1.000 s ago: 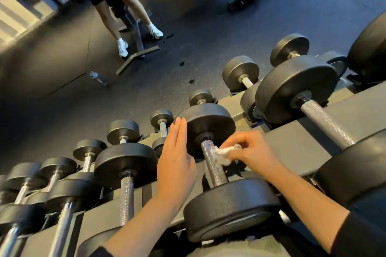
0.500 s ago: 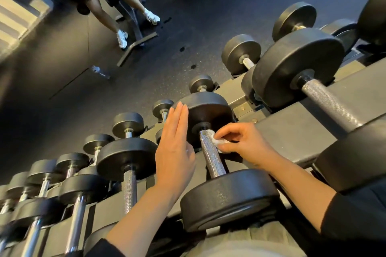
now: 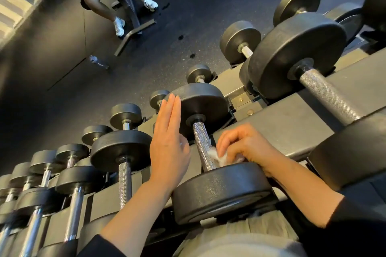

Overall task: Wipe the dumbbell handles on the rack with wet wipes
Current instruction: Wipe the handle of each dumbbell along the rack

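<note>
A black dumbbell with a knurled steel handle [image 3: 201, 142] lies on the grey rack [image 3: 292, 125] in the middle of the view. My right hand [image 3: 246, 148] pinches a crumpled white wet wipe [image 3: 217, 157] against the near end of that handle, just above the near weight head [image 3: 223, 190]. To the left of the handle my left hand [image 3: 169, 142] stands flat with straight fingers beside the far weight head [image 3: 200, 106], holding nothing.
More dumbbells fill the rack: smaller ones [image 3: 123, 152] to the left, a larger one [image 3: 298, 56] to the right, and another row behind. On the dark gym floor beyond, a person's legs [image 3: 117, 6] stand by a bench frame [image 3: 133, 35].
My right hand slid the wipe down the handle from the far weight head to the near one. My left hand stayed flat beside the dumbbell. The person behind moved.
</note>
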The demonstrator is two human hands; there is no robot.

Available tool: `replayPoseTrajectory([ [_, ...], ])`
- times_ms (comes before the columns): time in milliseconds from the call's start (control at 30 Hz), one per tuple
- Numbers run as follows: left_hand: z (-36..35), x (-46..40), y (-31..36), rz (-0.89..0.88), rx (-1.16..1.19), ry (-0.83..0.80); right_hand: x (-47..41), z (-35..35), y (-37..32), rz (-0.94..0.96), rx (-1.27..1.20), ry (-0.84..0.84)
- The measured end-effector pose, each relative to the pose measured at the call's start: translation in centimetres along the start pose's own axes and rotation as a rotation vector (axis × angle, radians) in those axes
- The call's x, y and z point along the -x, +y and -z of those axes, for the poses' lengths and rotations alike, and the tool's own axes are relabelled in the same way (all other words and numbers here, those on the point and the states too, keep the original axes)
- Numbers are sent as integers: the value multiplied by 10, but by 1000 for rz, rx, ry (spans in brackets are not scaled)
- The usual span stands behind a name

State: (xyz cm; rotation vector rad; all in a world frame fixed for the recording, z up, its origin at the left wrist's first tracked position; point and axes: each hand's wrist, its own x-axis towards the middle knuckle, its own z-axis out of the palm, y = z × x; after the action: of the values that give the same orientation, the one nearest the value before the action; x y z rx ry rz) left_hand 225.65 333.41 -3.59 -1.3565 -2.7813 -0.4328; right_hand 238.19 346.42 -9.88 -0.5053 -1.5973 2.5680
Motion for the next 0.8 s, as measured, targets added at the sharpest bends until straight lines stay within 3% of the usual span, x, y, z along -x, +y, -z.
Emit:
replayPoseTrajectory([
  [100,-1,-1,1,10,19,15,-9,3,4,169,44,242],
  [233,0,0,4,16,46,17,-15,-6,-4,174,253,96],
  [600,8,-4,1,-33,117,6,4,-9,-36,-7,291,-132],
  [700,11,-17,0,-145,162,-37,6,-17,-49,-73,366,-104],
  [800,11,-31,6,-243,221,-61,8,-23,-65,-76,495,87],
])
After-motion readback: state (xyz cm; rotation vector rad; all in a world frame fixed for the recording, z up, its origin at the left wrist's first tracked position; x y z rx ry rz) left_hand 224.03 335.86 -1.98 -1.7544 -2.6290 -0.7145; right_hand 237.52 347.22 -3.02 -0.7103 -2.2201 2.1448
